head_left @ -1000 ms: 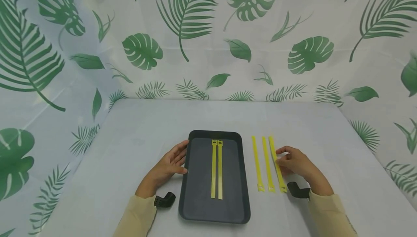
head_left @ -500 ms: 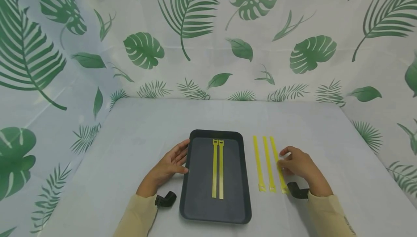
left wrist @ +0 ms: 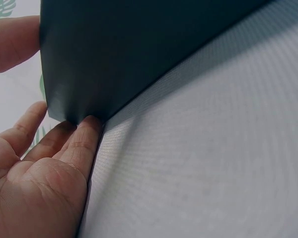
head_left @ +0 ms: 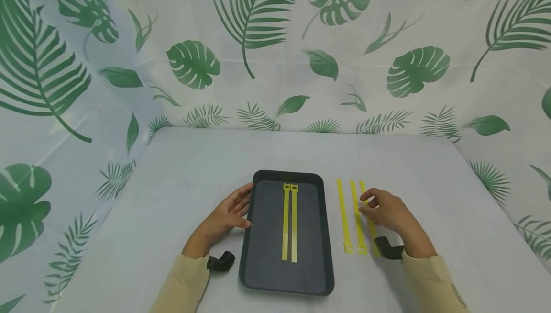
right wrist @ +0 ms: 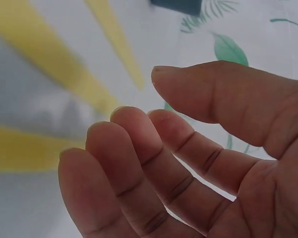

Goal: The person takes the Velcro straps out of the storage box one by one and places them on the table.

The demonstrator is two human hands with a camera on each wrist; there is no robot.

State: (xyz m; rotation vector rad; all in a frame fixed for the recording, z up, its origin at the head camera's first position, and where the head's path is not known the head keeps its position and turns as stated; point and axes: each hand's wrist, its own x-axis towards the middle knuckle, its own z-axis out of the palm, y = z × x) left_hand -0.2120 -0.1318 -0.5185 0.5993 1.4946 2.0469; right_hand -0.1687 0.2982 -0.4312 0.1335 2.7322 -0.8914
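Soft, dim light; right wrist view: yellow straps [right wrist: 54, 60] blurred.

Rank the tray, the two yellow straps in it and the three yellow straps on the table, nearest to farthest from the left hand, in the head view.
1. Tray: touching the left hand.
2. Two yellow straps: lying in the tray's middle.
3. Three yellow straps: on the table, beyond the tray's right edge.

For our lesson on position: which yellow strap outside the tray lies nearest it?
The leftmost strap on the table; the two others there lie farther right.
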